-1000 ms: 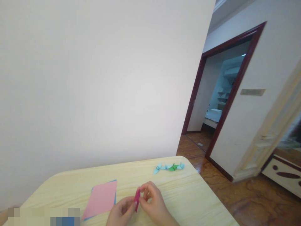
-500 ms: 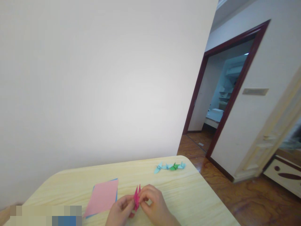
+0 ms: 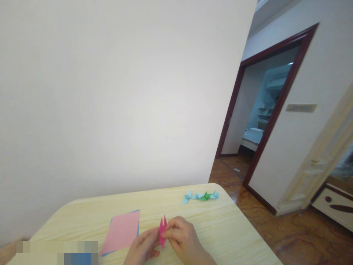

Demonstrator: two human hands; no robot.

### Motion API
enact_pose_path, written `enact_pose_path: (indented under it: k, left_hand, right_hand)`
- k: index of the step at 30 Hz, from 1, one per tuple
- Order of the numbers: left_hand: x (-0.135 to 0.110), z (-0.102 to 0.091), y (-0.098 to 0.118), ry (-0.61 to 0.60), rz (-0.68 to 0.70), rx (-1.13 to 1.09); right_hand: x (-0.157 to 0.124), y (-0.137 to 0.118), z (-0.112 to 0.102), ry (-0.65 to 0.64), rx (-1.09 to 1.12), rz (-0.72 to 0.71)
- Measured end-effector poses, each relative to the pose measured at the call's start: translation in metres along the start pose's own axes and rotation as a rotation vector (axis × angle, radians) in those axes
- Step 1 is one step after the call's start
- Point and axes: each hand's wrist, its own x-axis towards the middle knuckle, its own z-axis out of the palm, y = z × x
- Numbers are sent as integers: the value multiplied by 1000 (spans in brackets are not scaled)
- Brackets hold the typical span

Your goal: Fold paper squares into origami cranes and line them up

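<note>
My left hand [image 3: 141,247] and my right hand [image 3: 182,238] hold a magenta folded paper piece [image 3: 162,232] upright between them at the table's front. Two pointed tips stick up from it, and its lower part narrows to a point. My fingers hide part of it. Left of my left hand lies a pink paper sheet [image 3: 121,232], on top of a blue paper sheet [image 3: 138,230], which shows only along the edges. Neither hand touches these sheets.
A row of several light-blue and green origami cranes [image 3: 200,196] lies at the far edge of the light wooden table [image 3: 171,200]. A wall rises behind the table. To the right, the table's corner drops to a wooden floor, with a dark-framed doorway [image 3: 264,103] beyond.
The magenta piece has turned slightly and now shows a narrower, more pointed shape. My right hand's fingers have closed further around it. The view has shifted slightly.
</note>
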Motion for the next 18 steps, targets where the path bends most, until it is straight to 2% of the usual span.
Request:
enact_pose_path:
  k: [4,7,11,14,18]
  left_hand:
    - [-1,1,3,46,85,145]
    - [0,3,5,100,136,199]
    - [0,5,5,179,180,204]
    - [-1,6,5,191,214,200]
    - [-2,6,5,167,282,189]
  right_hand:
    - [0,-1,-2,-22,-17,-6]
    - [0,-2,0,26,43,27]
    - [2,0,6,165,194,209]
    - [3,0,9,139,216,317]
    - [3,1,11,106,187,301]
